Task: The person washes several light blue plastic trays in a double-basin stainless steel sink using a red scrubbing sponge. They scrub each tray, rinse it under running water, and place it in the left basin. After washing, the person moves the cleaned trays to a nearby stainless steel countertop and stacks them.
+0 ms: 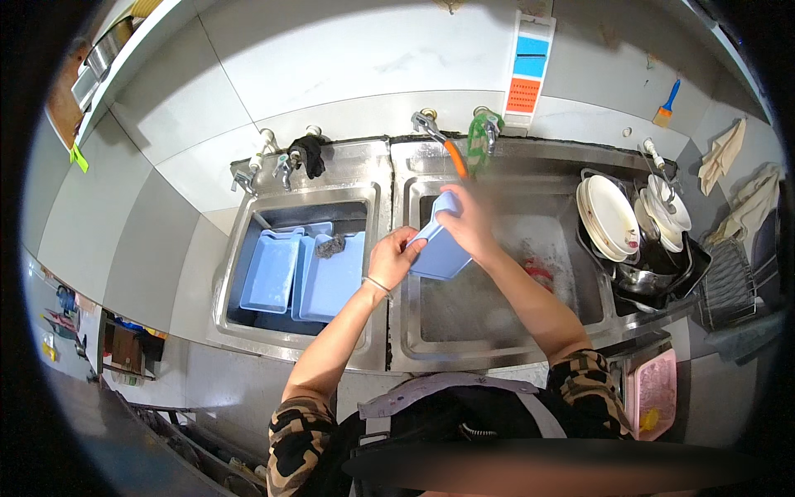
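Note:
Both hands hold one light-blue plastic tray [441, 251], tilted over the right steel sink basin [459, 310]. My left hand [394, 258] pinches its near left corner between thumb and fingers. On its upper right edge, my right hand [466, 220] has a grip, thumb on the near side. An orange hose [455, 159] on a tap hangs down just behind the tray; its lower end is blurred. In the left basin lie more blue trays [271, 273], with a grey scouring pad [330, 246] on one of them. Something red [538, 273] lies on the right basin's floor.
White plates [612, 214] stand in a dark rack at the right, beside a metal bowl [646, 279]. Taps line the back, one with a black cloth [307, 156], another with a green cloth [480, 143]. A pink basket [656, 394] sits low at the right.

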Demonstrator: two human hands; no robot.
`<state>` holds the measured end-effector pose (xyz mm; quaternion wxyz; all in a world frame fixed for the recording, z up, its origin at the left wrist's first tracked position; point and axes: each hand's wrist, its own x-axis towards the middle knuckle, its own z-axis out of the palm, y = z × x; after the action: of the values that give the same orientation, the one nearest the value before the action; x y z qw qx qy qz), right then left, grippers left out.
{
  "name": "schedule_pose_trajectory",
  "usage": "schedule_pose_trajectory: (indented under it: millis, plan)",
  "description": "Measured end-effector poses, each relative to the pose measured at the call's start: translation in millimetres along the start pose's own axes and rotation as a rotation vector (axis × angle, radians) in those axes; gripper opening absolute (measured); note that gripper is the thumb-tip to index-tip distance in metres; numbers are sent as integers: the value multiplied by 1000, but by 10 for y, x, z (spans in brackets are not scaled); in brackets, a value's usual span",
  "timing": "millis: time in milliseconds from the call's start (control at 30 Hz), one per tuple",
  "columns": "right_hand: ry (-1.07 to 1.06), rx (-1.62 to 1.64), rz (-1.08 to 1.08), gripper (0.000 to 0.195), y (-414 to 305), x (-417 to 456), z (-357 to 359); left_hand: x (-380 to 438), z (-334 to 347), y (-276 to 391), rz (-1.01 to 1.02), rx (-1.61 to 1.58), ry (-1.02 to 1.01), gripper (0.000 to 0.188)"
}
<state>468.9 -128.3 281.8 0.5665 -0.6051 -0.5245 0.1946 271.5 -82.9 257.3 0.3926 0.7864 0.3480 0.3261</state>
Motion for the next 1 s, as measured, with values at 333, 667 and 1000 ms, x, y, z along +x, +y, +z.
schedule_pose_trajectory:
  millis: [333, 667, 1000]
  plan:
    - [-75, -93, -3, 57, 130, -297, -219, -225, 400, 212, 65, 307, 78, 23]
    - [-291, -29, -8, 31, 44, -328, -765, 17, 143, -31, 164, 64, -170, 21]
    - [-243, 120, 42, 29, 248, -435, -771, -11, 238, 142, 315, 216, -25, 20]
